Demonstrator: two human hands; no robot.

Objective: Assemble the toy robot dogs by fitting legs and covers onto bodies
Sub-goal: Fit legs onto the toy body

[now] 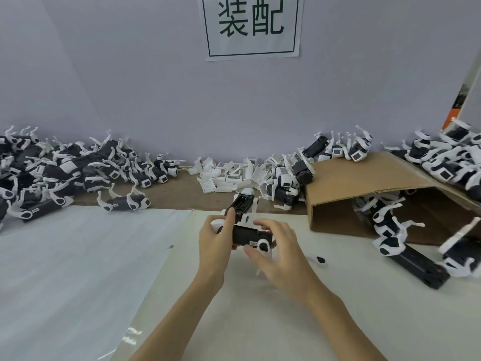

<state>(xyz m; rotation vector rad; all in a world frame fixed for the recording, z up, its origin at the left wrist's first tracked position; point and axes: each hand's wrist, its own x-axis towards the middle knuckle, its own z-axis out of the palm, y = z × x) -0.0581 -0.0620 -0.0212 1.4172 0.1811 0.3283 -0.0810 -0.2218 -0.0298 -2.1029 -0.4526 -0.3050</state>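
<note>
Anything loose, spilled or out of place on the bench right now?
Yes. A small black part lies alone on the table, right of the hands and apart from every pile. The cardboard box lies tipped on its side, with dogs spilling from its open mouth.
</note>
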